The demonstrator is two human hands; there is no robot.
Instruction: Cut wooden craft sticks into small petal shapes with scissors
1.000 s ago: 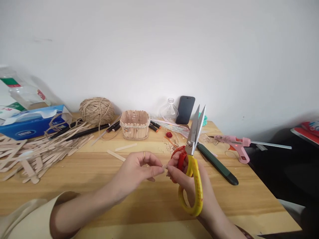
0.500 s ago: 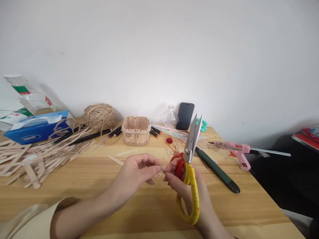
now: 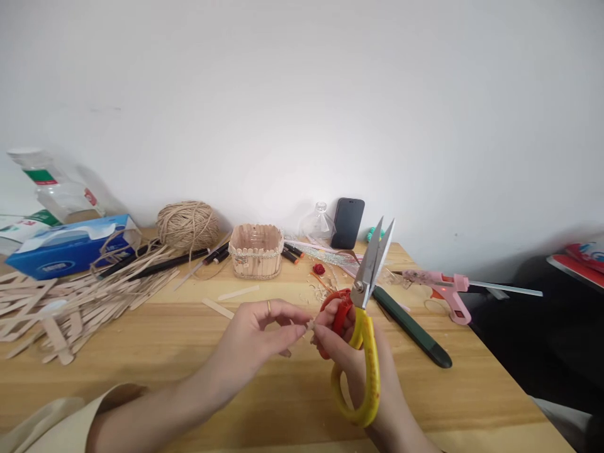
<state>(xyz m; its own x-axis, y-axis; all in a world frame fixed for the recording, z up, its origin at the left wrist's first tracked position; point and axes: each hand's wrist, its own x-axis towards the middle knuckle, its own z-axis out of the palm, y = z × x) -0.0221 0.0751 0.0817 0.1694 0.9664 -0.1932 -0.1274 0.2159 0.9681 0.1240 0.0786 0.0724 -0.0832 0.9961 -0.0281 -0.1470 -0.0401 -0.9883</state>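
Note:
My left hand [image 3: 259, 333], a ring on one finger, is closed in a pinch on a tiny pale piece [image 3: 310, 325], too small to name for certain. My right hand [image 3: 368, 358] has its fingers through the handles of a pair of scissors [image 3: 365, 314], one handle red and the other yellow. Their blades point up and stand slightly apart. The thumb and finger of that same hand meet at the other side of the pale piece. Behind my hands stands a small basket of wooden sticks [image 3: 256, 263] with a beaded trim.
Loose craft sticks [image 3: 61, 333], a blue tissue box [image 3: 70, 251] and a twine ball [image 3: 187, 225] lie left. Rightward are a green-handled cutter [image 3: 410, 327] and a pink glue gun [image 3: 448, 290]. Against the wall leans a phone [image 3: 348, 223]; a red rose [image 3: 319, 268] lies before it.
My fingertips have come together, and the pale piece shows between them. The scissors have tilted slightly to the right, and the view has shifted a little.

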